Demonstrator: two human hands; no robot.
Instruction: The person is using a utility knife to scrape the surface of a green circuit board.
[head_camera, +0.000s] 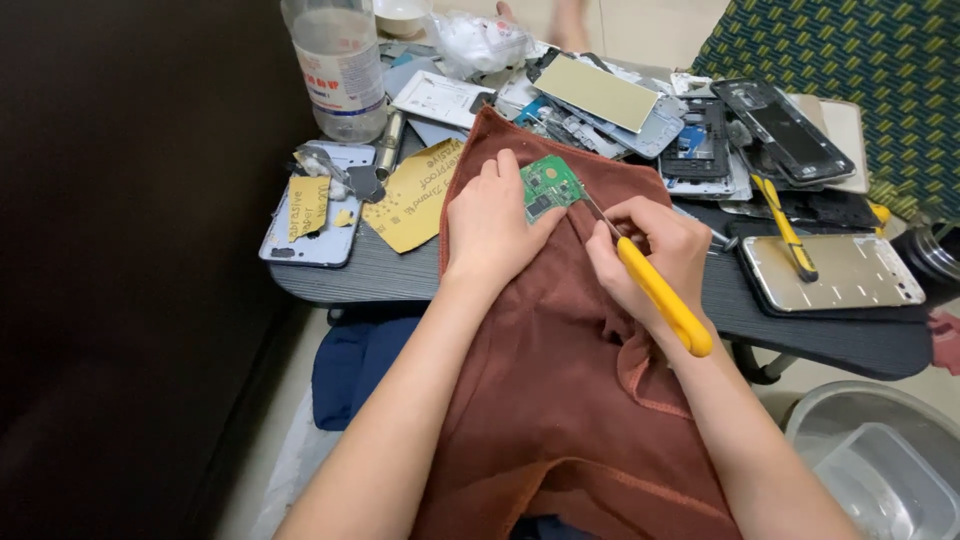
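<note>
Phone parts (700, 140) and a bottle (340, 65) crowd the table's (400, 275) far side. The brown towel (560, 400) near the hands lies open.

One cam only, head-worn, looked steeply down and fwd over the forearms at a cluttered table (400, 275), close range, w/ floor at the frame's bottom; no 2nd view to share.

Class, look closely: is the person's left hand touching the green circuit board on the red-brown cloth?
Touching. The head view shows the left hand pressing on the green circuit board, its fingers overlapping the board's left edge and its thumb against the lower edge, with no gap showing.
</note>
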